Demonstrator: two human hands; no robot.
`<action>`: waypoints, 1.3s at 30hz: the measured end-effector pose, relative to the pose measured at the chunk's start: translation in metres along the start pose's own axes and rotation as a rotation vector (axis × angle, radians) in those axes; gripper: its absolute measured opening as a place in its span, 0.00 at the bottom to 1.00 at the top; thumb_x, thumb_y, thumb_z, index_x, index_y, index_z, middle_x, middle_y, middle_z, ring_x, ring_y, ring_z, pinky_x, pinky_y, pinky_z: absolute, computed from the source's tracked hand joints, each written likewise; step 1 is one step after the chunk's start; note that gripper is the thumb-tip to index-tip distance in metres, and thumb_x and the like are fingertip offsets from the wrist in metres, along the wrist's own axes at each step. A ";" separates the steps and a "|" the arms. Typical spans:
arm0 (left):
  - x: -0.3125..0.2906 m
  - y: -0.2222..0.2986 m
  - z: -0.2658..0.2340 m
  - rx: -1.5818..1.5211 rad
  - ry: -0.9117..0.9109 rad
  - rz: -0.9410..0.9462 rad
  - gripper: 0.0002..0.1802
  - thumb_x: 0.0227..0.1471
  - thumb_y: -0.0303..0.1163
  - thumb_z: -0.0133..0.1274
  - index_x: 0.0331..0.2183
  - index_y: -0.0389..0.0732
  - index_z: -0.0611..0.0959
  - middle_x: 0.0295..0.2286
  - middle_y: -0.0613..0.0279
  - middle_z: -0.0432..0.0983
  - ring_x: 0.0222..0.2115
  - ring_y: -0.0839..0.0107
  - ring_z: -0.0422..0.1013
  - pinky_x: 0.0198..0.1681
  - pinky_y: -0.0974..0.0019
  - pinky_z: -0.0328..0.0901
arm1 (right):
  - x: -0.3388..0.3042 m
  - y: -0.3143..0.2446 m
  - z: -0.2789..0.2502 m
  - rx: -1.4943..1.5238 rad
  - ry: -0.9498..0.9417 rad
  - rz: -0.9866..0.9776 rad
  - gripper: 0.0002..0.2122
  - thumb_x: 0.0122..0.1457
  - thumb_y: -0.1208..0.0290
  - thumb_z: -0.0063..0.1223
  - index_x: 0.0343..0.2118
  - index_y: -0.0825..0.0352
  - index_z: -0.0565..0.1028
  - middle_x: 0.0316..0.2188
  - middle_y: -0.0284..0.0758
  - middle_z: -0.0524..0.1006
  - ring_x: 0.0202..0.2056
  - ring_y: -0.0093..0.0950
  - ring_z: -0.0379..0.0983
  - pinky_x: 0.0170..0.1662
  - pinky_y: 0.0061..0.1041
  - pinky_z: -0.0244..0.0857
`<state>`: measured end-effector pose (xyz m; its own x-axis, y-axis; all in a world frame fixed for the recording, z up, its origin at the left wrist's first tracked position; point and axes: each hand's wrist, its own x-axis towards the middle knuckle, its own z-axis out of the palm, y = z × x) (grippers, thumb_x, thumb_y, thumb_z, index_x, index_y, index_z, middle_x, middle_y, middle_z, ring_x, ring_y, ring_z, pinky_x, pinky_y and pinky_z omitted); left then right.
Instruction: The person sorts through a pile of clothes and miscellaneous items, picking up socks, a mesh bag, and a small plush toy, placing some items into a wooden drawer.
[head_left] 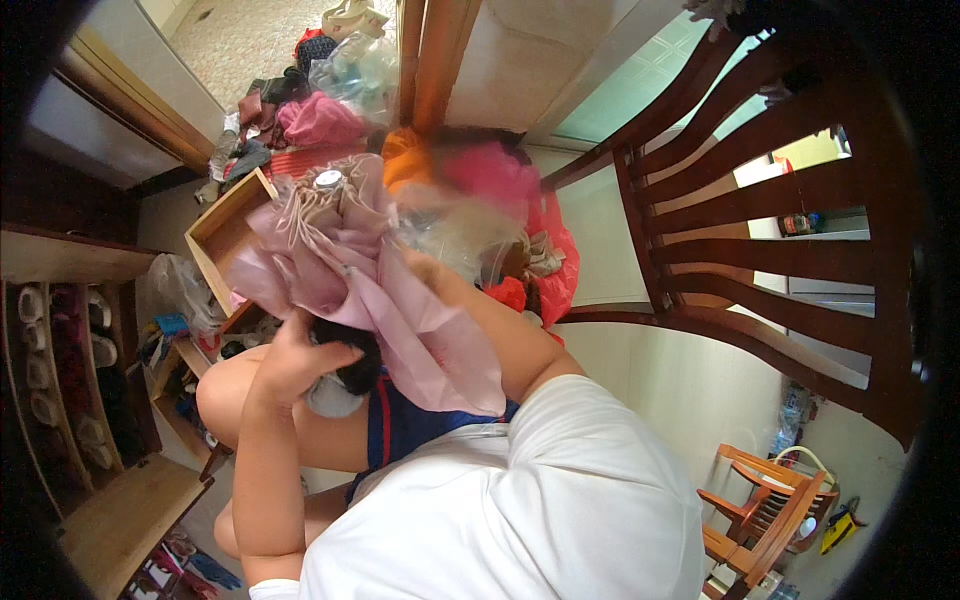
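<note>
Pink folding umbrella [345, 250] held over lap, canopy slack and bunched, cap end up near corner of open wooden drawer [225, 225]. Left hand [295, 355] curled around dark handle end beneath fabric, fingers closed. Right hand mostly hidden behind canopy; cannot tell its grip, probably gathering folds. Judged progress: ribs collapsed, fabric not yet wrapped tight or strapped. Clothes pile [310, 115] beyond, wooden chair [760, 250] at right.
</note>
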<state>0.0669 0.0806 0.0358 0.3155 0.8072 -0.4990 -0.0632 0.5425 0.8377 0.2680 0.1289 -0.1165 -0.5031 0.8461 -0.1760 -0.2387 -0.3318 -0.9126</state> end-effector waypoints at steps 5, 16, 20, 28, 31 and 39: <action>0.008 -0.008 0.013 0.092 -0.124 0.071 0.51 0.30 0.16 0.54 0.58 0.36 0.52 0.40 0.57 0.68 0.37 0.70 0.67 0.42 0.70 0.62 | -0.037 -0.013 -0.037 -0.028 0.154 0.031 0.17 0.47 0.65 0.58 0.38 0.69 0.72 0.37 0.39 0.75 0.36 0.31 0.72 0.37 0.28 0.67; 0.011 -0.035 -0.032 -0.074 -0.010 0.347 0.34 0.39 0.22 0.52 0.51 0.36 0.64 0.40 0.61 0.67 0.39 0.74 0.67 0.42 0.72 0.63 | -0.117 -0.052 -0.088 -0.091 0.399 0.120 0.16 0.48 0.66 0.57 0.39 0.69 0.72 0.38 0.39 0.75 0.36 0.31 0.72 0.37 0.28 0.67; 0.001 -0.037 -0.028 -0.089 0.077 0.383 0.31 0.40 0.22 0.52 0.50 0.38 0.65 0.39 0.62 0.67 0.38 0.74 0.66 0.42 0.72 0.63 | -0.118 -0.057 -0.087 -0.124 0.373 0.127 0.16 0.49 0.66 0.56 0.39 0.69 0.72 0.38 0.39 0.75 0.36 0.31 0.72 0.37 0.28 0.67; -0.029 -0.030 -0.039 -0.296 0.068 0.441 0.25 0.45 0.24 0.50 0.48 0.37 0.66 0.35 0.60 0.71 0.34 0.72 0.70 0.37 0.71 0.66 | -0.170 -0.065 -0.076 -0.211 0.270 0.308 0.16 0.49 0.66 0.56 0.39 0.69 0.72 0.38 0.39 0.74 0.37 0.31 0.72 0.37 0.28 0.67; -0.030 -0.039 -0.050 -0.336 0.051 0.431 0.25 0.46 0.24 0.50 0.48 0.37 0.65 0.35 0.59 0.71 0.35 0.71 0.70 0.37 0.71 0.67 | -0.228 -0.062 -0.098 -0.276 0.318 0.486 0.16 0.49 0.66 0.55 0.40 0.70 0.72 0.39 0.39 0.74 0.37 0.31 0.72 0.37 0.28 0.67; -0.036 -0.040 -0.043 -0.300 0.079 0.382 0.25 0.46 0.27 0.50 0.48 0.36 0.66 0.36 0.59 0.71 0.34 0.72 0.70 0.37 0.71 0.67 | -0.472 -0.116 -0.184 -0.226 1.053 0.648 0.16 0.50 0.67 0.55 0.40 0.70 0.72 0.39 0.39 0.74 0.37 0.31 0.72 0.37 0.27 0.67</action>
<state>0.0174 0.0397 0.0105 0.1442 0.9705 -0.1933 -0.4344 0.2376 0.8688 0.6859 -0.1557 0.0051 0.4563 0.5112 -0.7284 0.0040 -0.8197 -0.5728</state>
